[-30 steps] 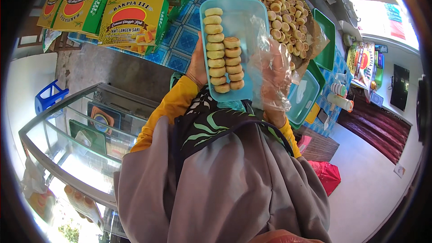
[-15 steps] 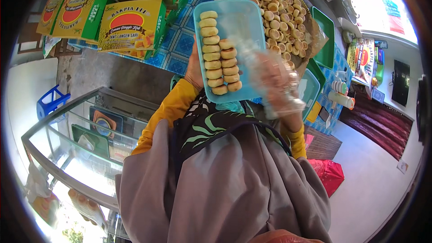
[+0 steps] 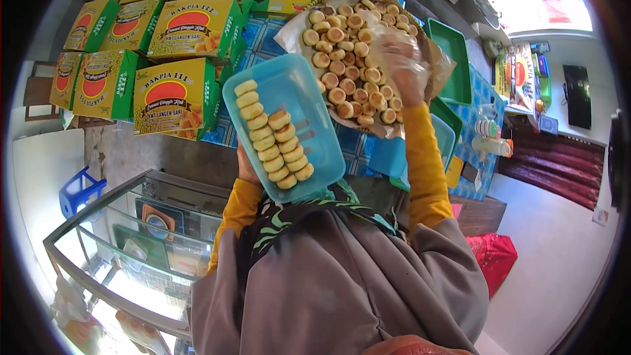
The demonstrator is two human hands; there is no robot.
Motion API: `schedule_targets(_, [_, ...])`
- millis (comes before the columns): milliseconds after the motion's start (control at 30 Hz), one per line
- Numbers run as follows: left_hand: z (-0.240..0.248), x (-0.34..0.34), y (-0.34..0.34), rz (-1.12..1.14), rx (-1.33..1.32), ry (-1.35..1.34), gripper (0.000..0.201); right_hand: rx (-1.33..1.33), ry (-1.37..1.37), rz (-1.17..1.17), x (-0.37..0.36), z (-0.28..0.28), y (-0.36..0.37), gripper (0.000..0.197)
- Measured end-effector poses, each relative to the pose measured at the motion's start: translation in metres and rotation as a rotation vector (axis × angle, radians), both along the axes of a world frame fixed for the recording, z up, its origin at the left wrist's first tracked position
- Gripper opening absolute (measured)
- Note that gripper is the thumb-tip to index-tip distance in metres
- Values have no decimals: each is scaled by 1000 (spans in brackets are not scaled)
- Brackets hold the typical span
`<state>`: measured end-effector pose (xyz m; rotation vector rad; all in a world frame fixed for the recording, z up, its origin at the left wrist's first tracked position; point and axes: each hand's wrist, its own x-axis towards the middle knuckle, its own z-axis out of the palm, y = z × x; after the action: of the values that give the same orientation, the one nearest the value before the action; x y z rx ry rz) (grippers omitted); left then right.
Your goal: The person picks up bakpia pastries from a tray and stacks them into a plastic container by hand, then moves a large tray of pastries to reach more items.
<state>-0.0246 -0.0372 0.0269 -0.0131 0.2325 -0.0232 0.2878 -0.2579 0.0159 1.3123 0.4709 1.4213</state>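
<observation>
My left hand (image 3: 246, 165) grips the left side of a light-blue plastic tub (image 3: 312, 102), mostly hidden under it. Inside, small round pastries (image 3: 267, 143) stand on edge in two rows along the left part; the right row is shorter. My right hand (image 3: 402, 66), in a clear plastic glove, is over the far right of a heap of browned round pastries (image 3: 348, 82). Blur and the glove hide whether its fingers hold one. Brown paper (image 3: 442, 66) lines the heap's wide tray.
Yellow-and-green boxes (image 3: 174, 97) are stacked at the left of the blue-patterned table (image 3: 355, 148). Green trays (image 3: 453, 59) lie right of the heap. A glass display case (image 3: 131, 223) stands at lower left, with a blue stool (image 3: 82, 192) beyond it.
My right hand has gone from beside the tub, up to the pastry heap. The tub now sits lower and further left in view, tilted. Its rows look the same.
</observation>
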Motion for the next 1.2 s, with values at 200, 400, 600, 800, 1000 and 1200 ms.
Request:
schedule_targets(200, [-29, -31, -2, 221, 55, 257, 53, 595, 1876, 207, 3, -14, 124, 20])
schedule_targets(400, [-59, -38, -7, 294, 30, 139, 53, 803, 1728, 607, 4, -38, 124, 23])
schedule_targets(600, [-46, -27, -12, 302, 24, 157, 53, 601, 1758, 456, 7, 6, 141, 21])
schedule_targets(800, [19, -4, -6, 190, 65, 324, 52, -76, 1836, 474, 2, 48, 166, 24])
schedule_targets(1000, [4, -13, -3, 184, -98, 70, 66, 614, 1988, 450, 22, 4, 145, 27])
schedule_targets(1200, [-24, 4, -10, 114, -159, -64, 79, 1164, 3136, 1270, -54, 89, 112, 41])
